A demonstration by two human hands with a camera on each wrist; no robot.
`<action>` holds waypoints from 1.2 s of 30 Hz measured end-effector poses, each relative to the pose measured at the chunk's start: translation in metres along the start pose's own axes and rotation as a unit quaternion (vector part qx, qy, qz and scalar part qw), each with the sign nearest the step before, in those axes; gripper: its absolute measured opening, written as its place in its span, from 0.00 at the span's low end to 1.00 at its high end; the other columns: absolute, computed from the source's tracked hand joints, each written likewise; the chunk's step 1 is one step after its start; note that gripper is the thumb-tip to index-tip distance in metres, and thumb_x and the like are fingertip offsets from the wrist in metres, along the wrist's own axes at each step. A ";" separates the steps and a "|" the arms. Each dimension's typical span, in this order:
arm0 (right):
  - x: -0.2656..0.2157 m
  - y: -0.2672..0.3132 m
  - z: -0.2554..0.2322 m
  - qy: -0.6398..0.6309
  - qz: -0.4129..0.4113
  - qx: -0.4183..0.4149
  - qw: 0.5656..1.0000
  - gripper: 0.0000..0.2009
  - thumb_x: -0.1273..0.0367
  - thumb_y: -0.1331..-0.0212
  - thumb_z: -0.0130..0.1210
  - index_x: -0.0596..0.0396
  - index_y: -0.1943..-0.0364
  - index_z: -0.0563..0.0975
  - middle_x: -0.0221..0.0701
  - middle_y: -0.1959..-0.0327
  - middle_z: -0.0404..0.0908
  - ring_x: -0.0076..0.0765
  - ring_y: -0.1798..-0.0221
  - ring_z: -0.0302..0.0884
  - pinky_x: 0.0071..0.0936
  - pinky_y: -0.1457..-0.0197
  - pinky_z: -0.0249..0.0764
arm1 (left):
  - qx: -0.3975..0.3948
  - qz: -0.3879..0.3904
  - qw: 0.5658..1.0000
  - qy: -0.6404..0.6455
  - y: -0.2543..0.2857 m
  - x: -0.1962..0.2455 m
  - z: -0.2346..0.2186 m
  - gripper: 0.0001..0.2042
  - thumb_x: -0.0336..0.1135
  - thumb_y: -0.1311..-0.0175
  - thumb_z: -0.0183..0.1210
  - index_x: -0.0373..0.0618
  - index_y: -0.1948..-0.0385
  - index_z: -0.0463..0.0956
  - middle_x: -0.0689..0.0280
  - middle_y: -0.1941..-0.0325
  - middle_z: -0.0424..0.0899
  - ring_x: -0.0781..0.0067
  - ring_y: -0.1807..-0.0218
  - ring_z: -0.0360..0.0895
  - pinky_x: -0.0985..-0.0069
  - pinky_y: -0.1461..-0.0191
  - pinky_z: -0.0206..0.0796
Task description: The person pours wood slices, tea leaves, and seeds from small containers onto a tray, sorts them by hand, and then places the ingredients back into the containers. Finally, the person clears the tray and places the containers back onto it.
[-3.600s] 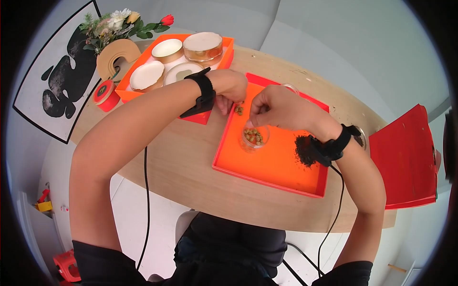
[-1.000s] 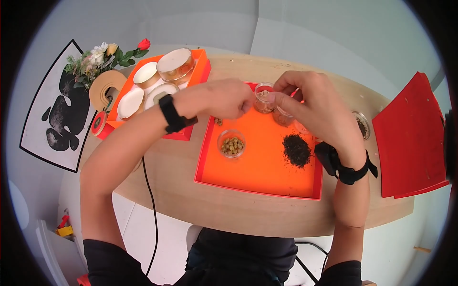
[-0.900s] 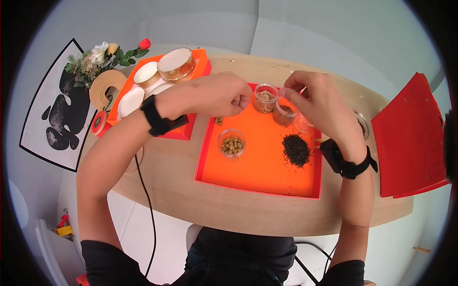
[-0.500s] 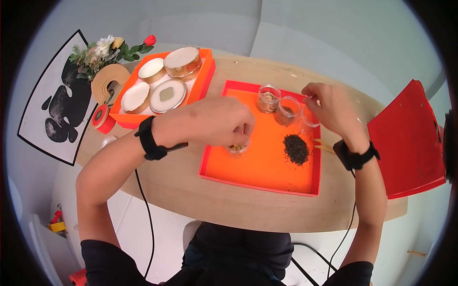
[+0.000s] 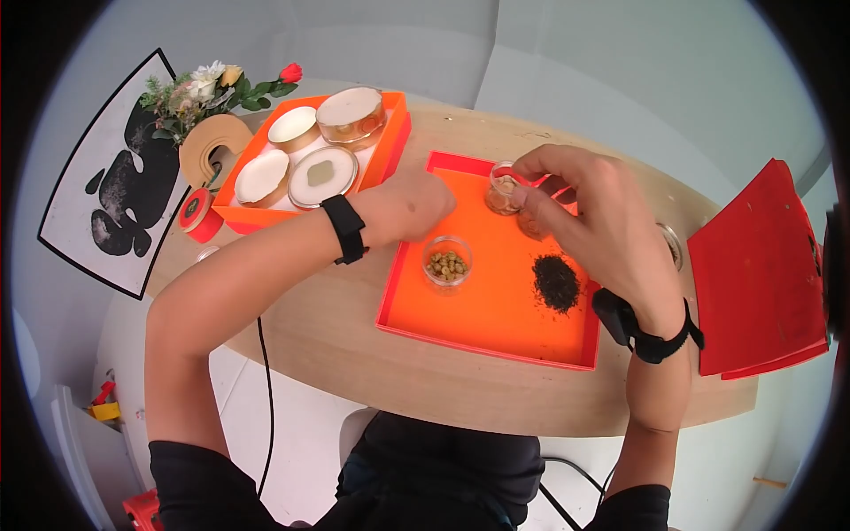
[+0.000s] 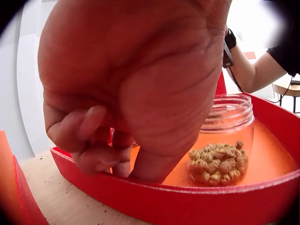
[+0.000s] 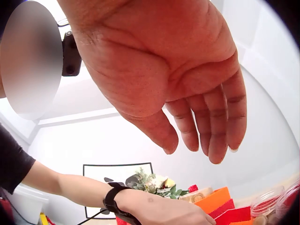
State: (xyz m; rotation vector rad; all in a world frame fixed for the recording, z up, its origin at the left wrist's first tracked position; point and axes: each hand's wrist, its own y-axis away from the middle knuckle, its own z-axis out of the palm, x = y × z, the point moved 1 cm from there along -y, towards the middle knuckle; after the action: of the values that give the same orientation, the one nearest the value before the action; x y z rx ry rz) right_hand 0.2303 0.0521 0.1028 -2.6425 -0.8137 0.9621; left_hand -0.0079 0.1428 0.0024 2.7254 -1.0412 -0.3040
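Observation:
At the left side of the red-rimmed orange tray [image 5: 478,332], my left hand [image 5: 414,205] reaches down over the rim. In the left wrist view that hand [image 6: 131,89] has curled fingers, their tips partly hidden by the rim; whether they pinch anything cannot be seen. Close by stands an open glass jar [image 5: 447,264] of dried yellow-green buds [image 6: 218,164]. My right hand [image 5: 598,208] hovers at the small jars, its bent fingers near a jar of pale pieces [image 5: 503,196]. The right wrist view shows the right hand [image 7: 164,70] holding nothing, fingers loosely bent.
Dark loose leaves [image 5: 557,284] lie in the tray. Round tins fill an orange box [image 5: 397,149] at the back left, beside a red tin [image 5: 201,215] and a flower vase [image 5: 212,146]. A red folder [image 5: 753,274] stands at the right.
Half a second ago my left hand was over the bud jar; it has moved back to the tray's left rim. My right hand has moved left and over the small jars.

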 end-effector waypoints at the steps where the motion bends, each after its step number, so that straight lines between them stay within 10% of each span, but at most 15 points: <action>1: 0.002 -0.001 0.004 -0.007 -0.005 0.008 1.000 0.12 0.70 0.28 0.65 0.68 0.51 0.85 0.52 0.59 0.91 0.57 0.55 0.91 0.45 0.51 0.86 | 0.007 0.008 1.000 -0.018 0.000 0.001 0.003 0.07 0.24 0.40 0.66 0.39 0.61 0.84 0.53 0.64 0.88 0.45 0.57 0.89 0.53 0.55 0.80; 6: 0.024 -0.001 0.033 0.022 -0.043 -0.007 0.999 0.11 0.71 0.30 0.67 0.68 0.52 0.86 0.52 0.60 0.90 0.59 0.56 0.90 0.47 0.51 0.85 | 0.117 0.069 0.990 -0.048 0.000 -0.007 0.024 0.04 0.27 0.37 0.65 0.38 0.63 0.82 0.50 0.68 0.86 0.42 0.62 0.87 0.52 0.58 0.78; 36: 0.058 -0.016 0.056 -0.052 0.072 -0.145 0.985 0.09 0.76 0.32 0.62 0.67 0.53 0.86 0.43 0.62 0.91 0.43 0.60 0.91 0.39 0.54 0.85 | 0.033 0.078 0.947 0.308 0.044 0.016 -0.074 0.10 0.32 0.34 0.69 0.36 0.57 0.86 0.60 0.64 0.91 0.65 0.60 0.87 0.66 0.56 0.78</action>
State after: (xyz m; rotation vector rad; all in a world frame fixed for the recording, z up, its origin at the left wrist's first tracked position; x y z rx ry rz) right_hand 0.2237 0.0986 0.0354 -2.9561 -0.8531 1.1019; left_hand -0.0043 0.1084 0.0825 2.4901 -1.0649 0.5843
